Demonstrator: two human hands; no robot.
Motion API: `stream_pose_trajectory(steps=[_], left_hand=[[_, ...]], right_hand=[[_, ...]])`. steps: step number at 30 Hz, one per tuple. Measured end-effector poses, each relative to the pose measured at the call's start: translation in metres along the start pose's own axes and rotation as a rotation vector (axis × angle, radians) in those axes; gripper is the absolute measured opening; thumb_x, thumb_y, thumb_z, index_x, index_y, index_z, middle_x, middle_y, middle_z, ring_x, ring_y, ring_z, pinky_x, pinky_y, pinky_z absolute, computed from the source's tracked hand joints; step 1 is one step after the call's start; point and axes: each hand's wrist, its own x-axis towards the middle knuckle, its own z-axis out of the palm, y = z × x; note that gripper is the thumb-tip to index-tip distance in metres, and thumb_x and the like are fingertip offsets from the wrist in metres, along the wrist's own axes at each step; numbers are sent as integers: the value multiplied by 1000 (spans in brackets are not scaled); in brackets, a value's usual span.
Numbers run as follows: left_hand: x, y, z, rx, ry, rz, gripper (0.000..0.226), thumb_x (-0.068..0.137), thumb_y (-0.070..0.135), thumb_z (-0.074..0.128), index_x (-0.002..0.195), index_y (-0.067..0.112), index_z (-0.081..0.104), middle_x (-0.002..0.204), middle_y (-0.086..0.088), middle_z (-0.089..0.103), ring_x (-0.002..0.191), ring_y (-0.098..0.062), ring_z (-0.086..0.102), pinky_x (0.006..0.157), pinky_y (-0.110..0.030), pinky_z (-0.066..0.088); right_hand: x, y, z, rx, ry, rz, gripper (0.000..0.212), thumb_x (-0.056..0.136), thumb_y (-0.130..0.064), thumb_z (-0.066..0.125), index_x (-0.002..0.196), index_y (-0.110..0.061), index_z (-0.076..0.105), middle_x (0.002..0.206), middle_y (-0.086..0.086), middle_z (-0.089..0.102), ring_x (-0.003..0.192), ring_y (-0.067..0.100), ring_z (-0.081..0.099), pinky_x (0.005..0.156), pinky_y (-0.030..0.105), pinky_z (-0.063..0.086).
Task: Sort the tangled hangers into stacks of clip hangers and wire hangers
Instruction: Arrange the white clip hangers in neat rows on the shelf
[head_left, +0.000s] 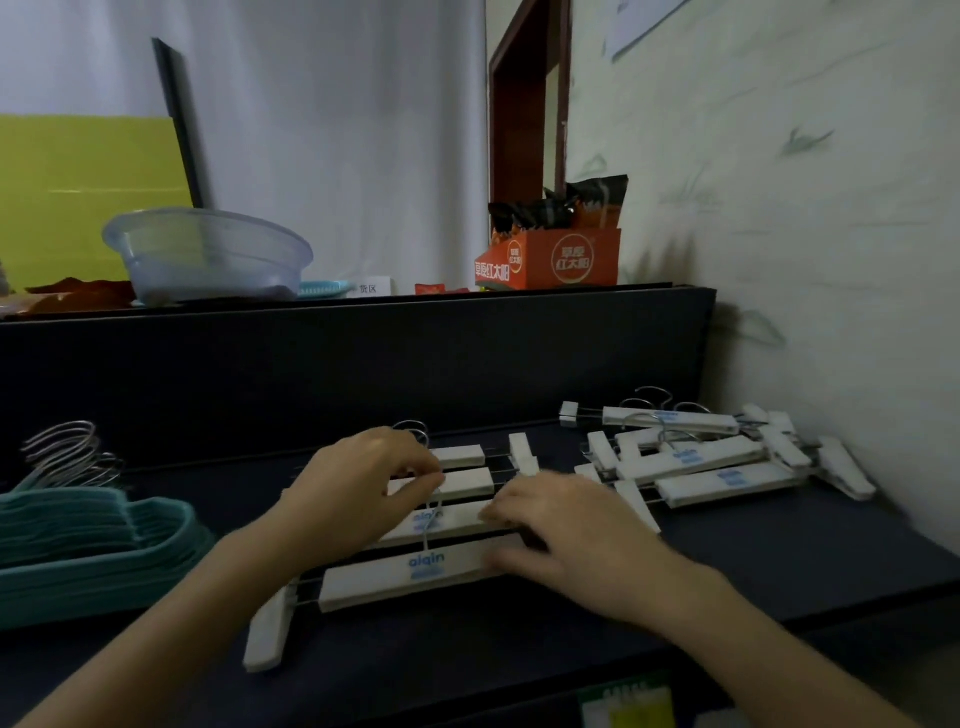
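Observation:
Several white clip hangers (410, 571) lie in a row on the dark shelf (779, 561) in front of me. My left hand (358, 483) lies over the middle ones, its fingers curled on a white bar near the metal hooks. My right hand (566, 535) rests on the right ends of the two nearest bars, fingers bent over them. A loose pile of more white clip hangers (696, 457) lies at the right by the wall. A stack of teal wire hangers (88, 540) with silver hooks sits at the left.
A dark back panel (363, 364) rises behind the shelf. On top of it stand a clear plastic basin (208, 254) and an orange snack box (550, 260). The painted wall (805, 234) closes the right side. A yellow-green label (628, 706) shows below the shelf's front edge.

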Motion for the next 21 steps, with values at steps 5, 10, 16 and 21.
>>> stream_pose_trajectory(steps=[5, 10, 16, 21], left_hand=[[36, 45, 18, -9, -45, 115, 27, 94, 38, 44, 109, 29, 63, 104, 14, 60, 96, -2, 50, 84, -25, 47], [86, 88, 48, -5, -148, 154, 30, 96, 32, 40, 116, 21, 60, 113, 5, 58, 98, -11, 50, 86, -33, 47], [134, 120, 83, 70, -288, 135, 38, 94, 39, 43, 125, 18, 52, 126, -1, 53, 110, -18, 52, 90, -37, 47], [150, 138, 104, 114, -372, 131, 40, 93, 42, 43, 120, 14, 55, 124, -6, 50, 109, -23, 51, 88, -38, 46]], right_hand=[[-10, 82, -53, 4, 50, 254, 26, 93, -39, 49, 114, -33, 62, 114, -13, 61, 104, 7, 56, 87, 29, 46], [-13, 189, -61, -39, 35, 543, 30, 95, -22, 49, 122, -19, 60, 125, 3, 62, 110, 21, 58, 92, 33, 46], [-6, 241, -42, -127, -276, 580, 32, 94, -33, 49, 120, -19, 59, 123, 6, 60, 102, 21, 56, 87, 33, 45], [5, 260, -30, -143, -271, 575, 26, 89, -43, 52, 99, -23, 66, 100, 1, 63, 88, 18, 59, 77, 34, 49]])
